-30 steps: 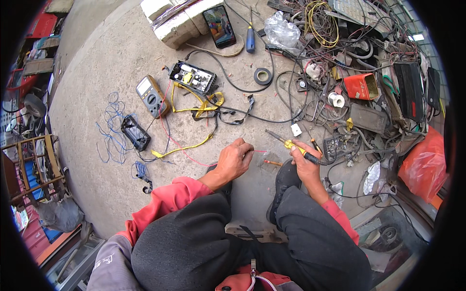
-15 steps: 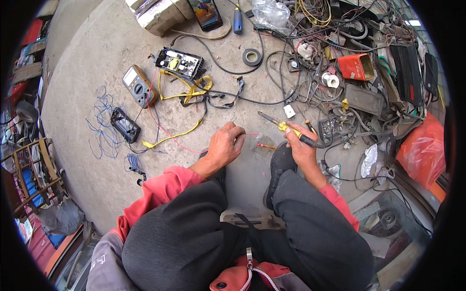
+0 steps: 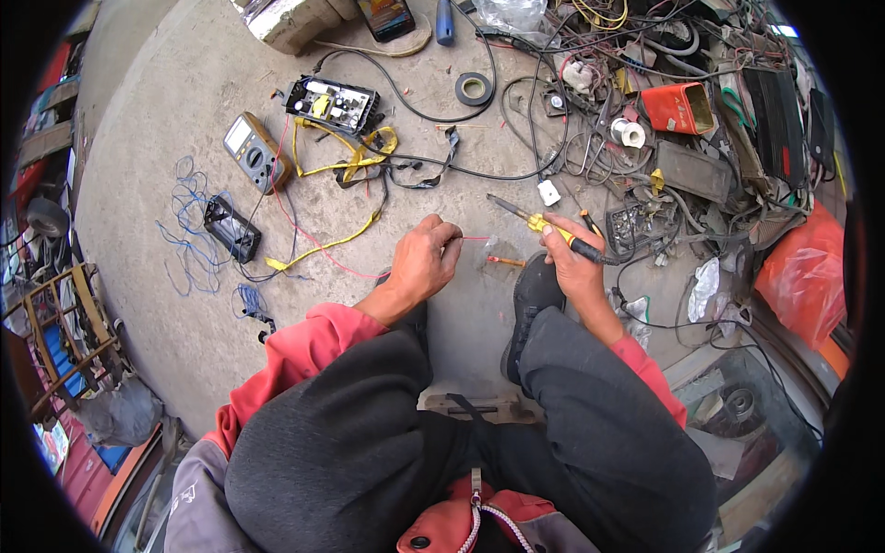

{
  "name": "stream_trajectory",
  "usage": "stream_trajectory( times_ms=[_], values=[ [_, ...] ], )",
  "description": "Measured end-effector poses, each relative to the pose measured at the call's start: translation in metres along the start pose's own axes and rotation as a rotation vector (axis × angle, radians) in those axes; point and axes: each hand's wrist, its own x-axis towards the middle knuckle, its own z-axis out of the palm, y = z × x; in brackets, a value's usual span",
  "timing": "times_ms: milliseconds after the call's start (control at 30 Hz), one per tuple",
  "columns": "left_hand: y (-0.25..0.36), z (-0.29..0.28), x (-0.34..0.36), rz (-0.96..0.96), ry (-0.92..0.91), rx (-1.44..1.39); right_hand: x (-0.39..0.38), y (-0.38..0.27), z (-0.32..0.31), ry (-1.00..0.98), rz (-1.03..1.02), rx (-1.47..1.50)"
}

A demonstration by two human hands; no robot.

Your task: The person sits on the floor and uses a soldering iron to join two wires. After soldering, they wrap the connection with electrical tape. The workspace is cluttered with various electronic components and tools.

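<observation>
My left hand [image 3: 417,265] is closed in a pinch on a thin red wire [image 3: 474,239], whose end sticks out to the right of the fingers. The wire trails back leftward toward a multimeter [image 3: 249,140]. In my right hand [image 3: 581,281] is a soldering iron [image 3: 538,224] with a yellow and black handle, its dark tip pointing up and left, apart from the wire. On the ground between the hands lies a small orange-brown stick-like piece [image 3: 506,262] beside a bit of clear plastic. Farther off, a circuit board [image 3: 334,101] sits in an open black case.
An empty black case half [image 3: 231,229] lies by tangled blue wires [image 3: 187,247]. Black tape [image 3: 462,89] rests beyond my hands. To the right are a solder spool [image 3: 631,135], a red tin [image 3: 666,107], scissors, heaped cables and a red plastic bag [image 3: 806,272].
The whole view has shifted slightly, with ground objects now a little higher and farther left. Both hands keep their grips on the wire and the soldering iron.
</observation>
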Motion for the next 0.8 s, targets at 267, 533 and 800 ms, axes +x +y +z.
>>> stream_trajectory(
  times_ms=[267,533,800],
  values=[
    [-0.013,0.008,-0.005,0.009,-0.052,-0.013,-0.012,-0.012,-0.014,-0.016,-0.037,0.027],
    [-0.023,0.018,-0.019,-0.01,-0.133,0.035,-0.048,-0.009,-0.047,-0.045,0.057,0.071],
    [-0.021,0.026,-0.02,-0.009,-0.143,0.064,-0.068,0.002,-0.054,-0.038,0.146,0.123]
  ],
)
